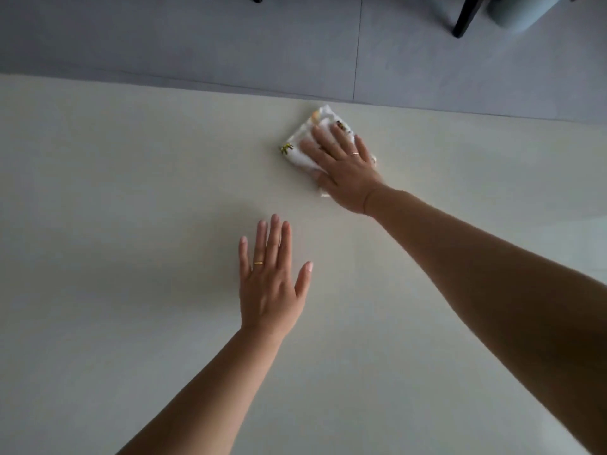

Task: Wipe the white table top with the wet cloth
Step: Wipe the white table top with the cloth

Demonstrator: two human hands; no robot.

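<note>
The white table top (131, 192) fills most of the view. A folded white cloth (300, 144) with small yellow and brown prints lies on it near the far edge. My right hand (345, 169) presses flat on the cloth, fingers spread, covering most of it. My left hand (269, 284) rests flat on the bare table nearer to me, fingers apart and holding nothing. Both hands wear a ring.
The table's far edge (230, 90) runs across the upper part of the view, with grey floor tiles (197, 37) beyond. A black chair leg (464, 18) and a pale seat (519, 11) stand at the top right.
</note>
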